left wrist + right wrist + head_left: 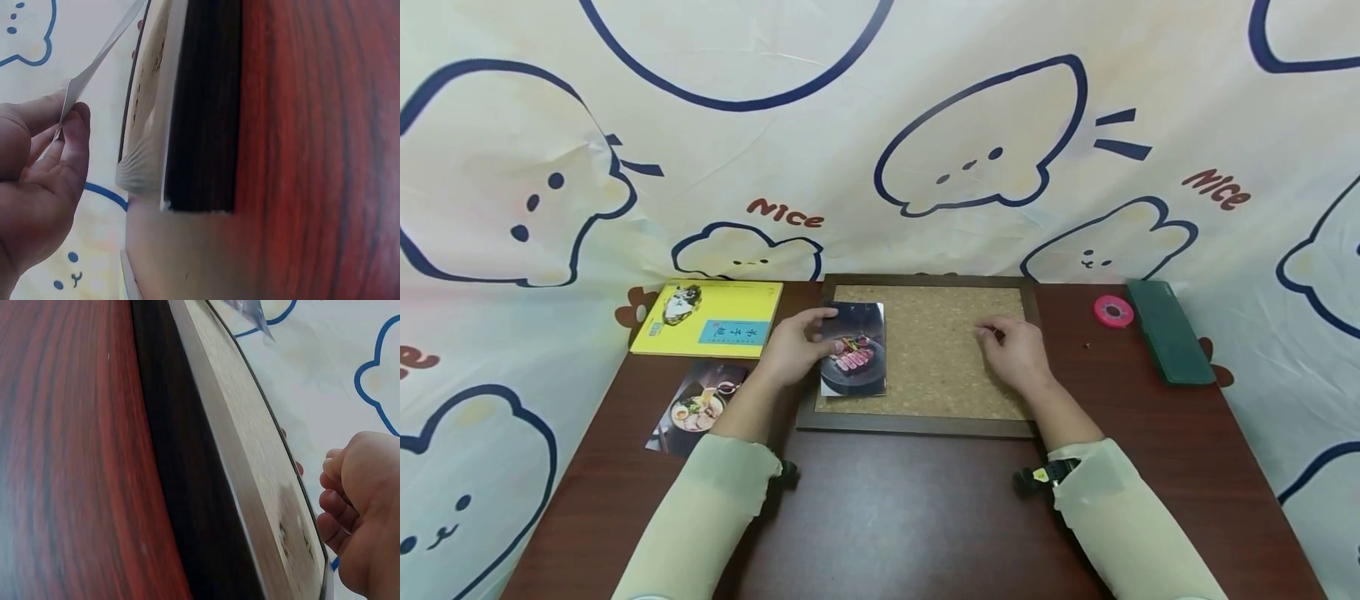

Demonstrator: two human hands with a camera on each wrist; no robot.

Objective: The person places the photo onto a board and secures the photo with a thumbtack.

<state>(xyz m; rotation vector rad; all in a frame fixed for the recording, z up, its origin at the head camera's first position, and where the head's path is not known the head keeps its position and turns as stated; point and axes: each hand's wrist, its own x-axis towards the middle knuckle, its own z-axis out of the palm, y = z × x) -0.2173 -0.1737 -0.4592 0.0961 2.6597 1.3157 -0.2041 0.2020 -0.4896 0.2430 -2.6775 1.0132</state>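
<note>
Presently, a photo print [859, 367] of sliced meat on a dark dish is held by the left hand [792, 347], pinched between thumb and fingers at its left edge. The print is located over the left part of a framed cork board [936, 358], which lies on a dark red-brown table [898, 517]; in the left wrist view the print is seen tilted and raised clear of the board. The right hand [1017, 354] is positioned over the right part of the board, its fingers bent inward and its thumb close to the index fingertip; whether anything small is pinched there cannot be told. A 2nd print [688, 412], showing a bowl of food, is laid on the table left of the board, its right side partly covered by the left forearm. Beyond it, at the far left, a yellow book [718, 304] with a blue label is placed. At the far right, a pink round object [1113, 312] is set just left of a green case [1172, 333]. The table is backed by a pale cloth [842, 158] printed with cartoon figures.
</note>
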